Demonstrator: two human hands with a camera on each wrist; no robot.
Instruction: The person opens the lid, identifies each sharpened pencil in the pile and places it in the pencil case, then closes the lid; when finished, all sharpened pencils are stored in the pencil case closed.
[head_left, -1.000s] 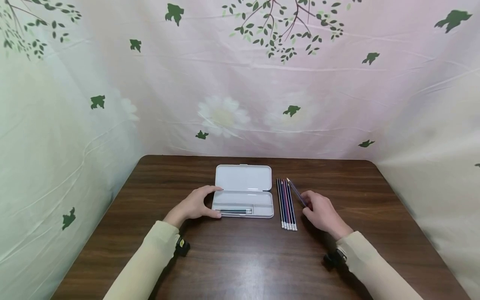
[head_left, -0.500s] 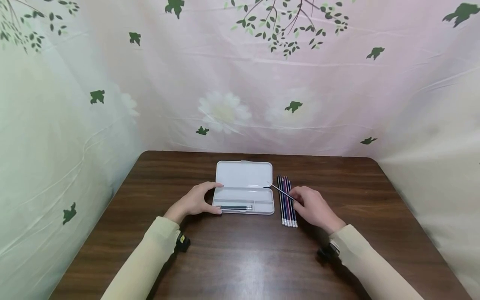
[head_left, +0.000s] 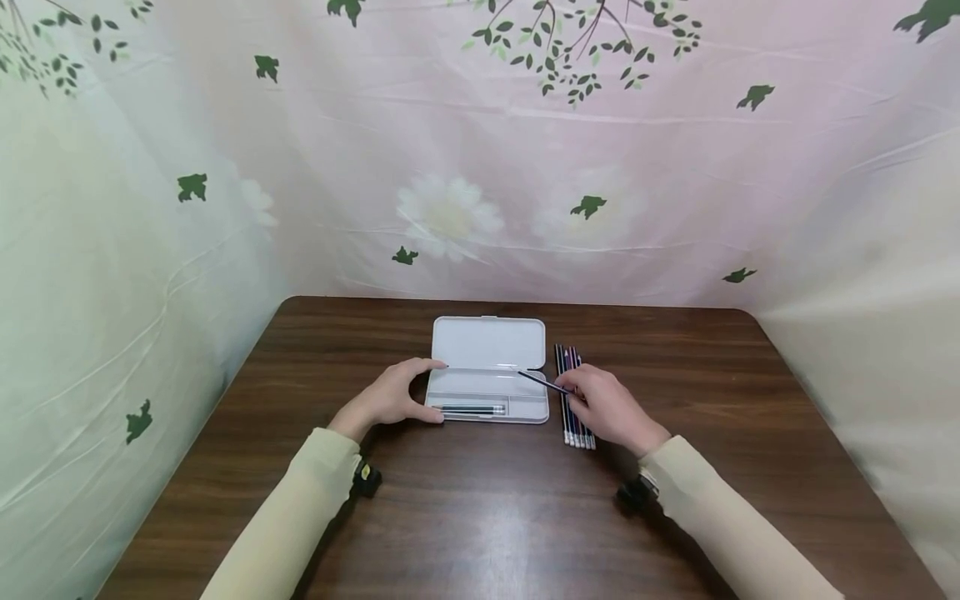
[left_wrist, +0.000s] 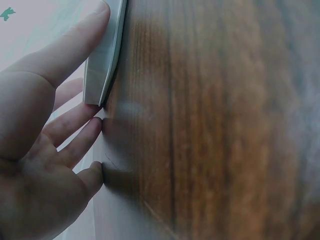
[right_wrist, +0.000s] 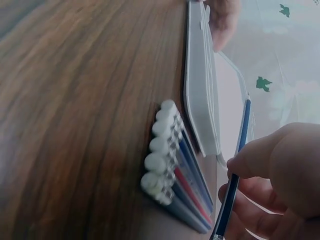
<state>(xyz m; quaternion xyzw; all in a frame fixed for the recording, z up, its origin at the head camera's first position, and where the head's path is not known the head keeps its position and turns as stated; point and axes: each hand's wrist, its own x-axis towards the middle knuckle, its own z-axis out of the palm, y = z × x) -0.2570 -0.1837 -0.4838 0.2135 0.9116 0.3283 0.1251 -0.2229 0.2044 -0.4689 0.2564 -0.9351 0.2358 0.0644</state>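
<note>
A white pencil case (head_left: 489, 343) lies unfolded on the table, its lid tipped back. My left hand (head_left: 388, 394) grips the case's left end, thumb at the front edge and fingers toward the back; the left wrist view shows the thumb (left_wrist: 75, 45) pressing the case wall (left_wrist: 102, 70). A few pencils (head_left: 472, 409) lie in the front compartment. My right hand (head_left: 609, 406) pinches a dark blue pencil (right_wrist: 244, 125) between thumb and fingers, tilted over the case's right part, tip pointing left. Below that hand, a row of pencils (head_left: 573, 429) with white erasers lies beside the case.
The brown wooden table (head_left: 480, 517) has rounded far corners. A pale cloth (head_left: 337, 183) printed with leaves, flowers and green birds hangs behind it and along both sides. Dark wrist cameras (head_left: 367, 479) sit at both cuffs.
My right hand has lifted the pencil from the right of the row and carried it left, across the row to above the case. The left hand stays at the case's left end.
</note>
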